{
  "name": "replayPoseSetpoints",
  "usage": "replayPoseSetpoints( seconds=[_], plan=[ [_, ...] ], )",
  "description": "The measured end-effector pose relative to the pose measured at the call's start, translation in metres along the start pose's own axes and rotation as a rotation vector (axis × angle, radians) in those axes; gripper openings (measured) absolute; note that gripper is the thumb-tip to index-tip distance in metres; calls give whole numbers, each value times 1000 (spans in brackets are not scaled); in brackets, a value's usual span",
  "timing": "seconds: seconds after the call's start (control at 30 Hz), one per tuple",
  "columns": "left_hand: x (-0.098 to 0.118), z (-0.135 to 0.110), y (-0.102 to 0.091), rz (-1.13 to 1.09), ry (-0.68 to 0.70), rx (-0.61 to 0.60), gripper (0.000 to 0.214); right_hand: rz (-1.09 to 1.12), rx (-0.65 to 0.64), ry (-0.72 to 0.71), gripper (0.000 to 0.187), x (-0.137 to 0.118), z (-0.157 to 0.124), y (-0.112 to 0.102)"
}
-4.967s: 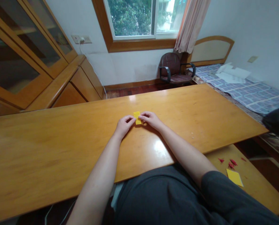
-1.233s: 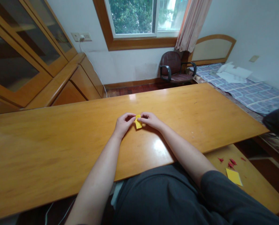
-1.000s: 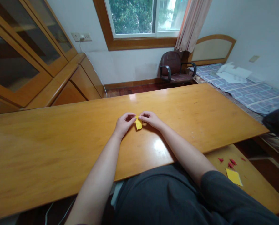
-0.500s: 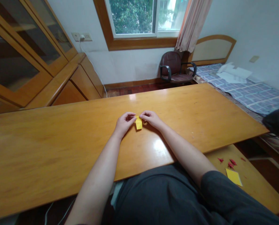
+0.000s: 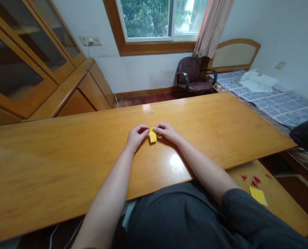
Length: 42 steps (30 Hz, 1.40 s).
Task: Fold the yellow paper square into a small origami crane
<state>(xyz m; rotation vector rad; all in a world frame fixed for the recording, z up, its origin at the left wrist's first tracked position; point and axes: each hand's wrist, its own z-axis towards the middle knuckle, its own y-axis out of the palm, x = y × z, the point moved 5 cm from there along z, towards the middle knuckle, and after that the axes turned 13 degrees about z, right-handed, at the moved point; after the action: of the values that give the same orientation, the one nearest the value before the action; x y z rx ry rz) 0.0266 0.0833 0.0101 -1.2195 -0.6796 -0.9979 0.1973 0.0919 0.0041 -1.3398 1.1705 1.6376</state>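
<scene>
Long wooden table [image 5: 66,155]: is being spanned across the middle of the frame, and both forearms are being rested on it.
Glass-fronted cabinet [image 5: 27,69]: is being shown at the upper left, behind the table.
Bed [image 5: 280,100]: is being shown at the upper right, with white sheets lying on its checked cover.
Low bench [image 5: 286,211]: is being shown at the lower right, below the table's edge.
Armchair [image 5: 191,77]: is being shown at upper centre, under the curtain.
Left hand [image 5: 136,137]: is being held just left of frame centre, wrist on the table, fingers curled in, thumb and forefinger pinched on the left edge of the folded yellow paper [image 5: 153,135].
Right hand [image 5: 166,132]: is being held just right of centre, knuckles up, fingertips clamped on the paper's top right edge.
Folded yellow paper: is being gripped between both hands at frame centre, hanging just above the tabletop.
Yellow sheet [image 5: 258,195]: is lying flat on the bench.
Red scraps [image 5: 254,180]: are lying just above that sheet.
</scene>
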Motion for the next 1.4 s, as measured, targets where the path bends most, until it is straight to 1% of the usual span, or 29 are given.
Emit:
replayPoseSetpoints(
  seconds=[0.17, 0.43, 0.67, 0.97, 1.17, 1.3, 1.4],
  plan=[
    [-3, 1, -1, -14, -8, 22, 28, -30, -36, 3, 35, 3, 1, 1],
    [-2, 1, -1, -24, -1, 15, 26, -34, -30, 0, 36, 3, 1, 0],
    [2, 0, 1, 1, 1, -10, 25, -4, 4, -13, 35, 1, 0, 0],
    [-5, 3, 4, -112, -34, -6, 32, -12, 17, -45, 35, -2, 0, 0],
    [0, 2, 6, -174, -37, -70, 39, -6, 27, -59, 36, -2, -1, -1],
    [4, 0, 9, -171, -24, -127, 43, 21, 36, -49, 36, 0, 0, -2],
    [6, 0, 10, -153, -24, -144, 45, 28, 50, -53, 37, -1, 0, -3]
  ],
)
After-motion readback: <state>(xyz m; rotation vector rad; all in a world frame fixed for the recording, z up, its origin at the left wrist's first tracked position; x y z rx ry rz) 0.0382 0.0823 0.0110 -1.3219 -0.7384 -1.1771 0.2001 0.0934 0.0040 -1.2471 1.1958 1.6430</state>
